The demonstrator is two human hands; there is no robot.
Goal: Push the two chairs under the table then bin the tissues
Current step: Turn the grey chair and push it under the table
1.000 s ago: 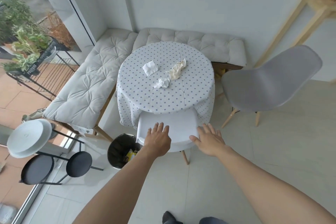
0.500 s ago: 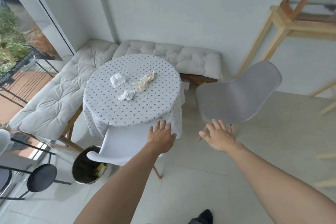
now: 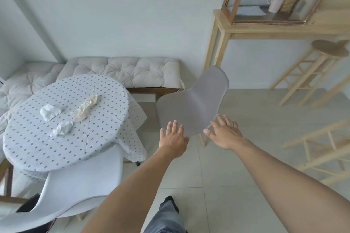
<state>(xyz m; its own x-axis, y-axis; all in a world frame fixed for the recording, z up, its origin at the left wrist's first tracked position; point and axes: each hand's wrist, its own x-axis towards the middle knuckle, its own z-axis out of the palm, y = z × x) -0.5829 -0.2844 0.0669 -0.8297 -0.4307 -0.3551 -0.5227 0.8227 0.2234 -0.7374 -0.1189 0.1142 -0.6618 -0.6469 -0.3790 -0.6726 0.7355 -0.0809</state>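
Observation:
A grey shell chair [image 3: 195, 102] stands to the right of the round table [image 3: 34, 145], which wears a dotted cloth. My left hand [image 3: 173, 139] and my right hand [image 3: 224, 133] reach toward the chair's near edge, fingers spread, holding nothing. A white chair [image 3: 79, 187] sits at the lower left with its seat tucked under the table's edge. On the table lie three crumpled tissues: a white one [image 3: 49, 112], a small white one [image 3: 63, 127] and a beige one [image 3: 86, 108].
A cushioned bench [image 3: 132, 72] wraps the corner behind the table. A dark bin [image 3: 28, 207] peeks out below the white chair. On the right stand a wooden counter with a glass case [image 3: 265, 24], a wooden stool [image 3: 329, 51] and pale wooden frames [image 3: 322, 149].
My view swung right, away from the white chair. Both hands left the white chair's back and moved across to the grey chair.

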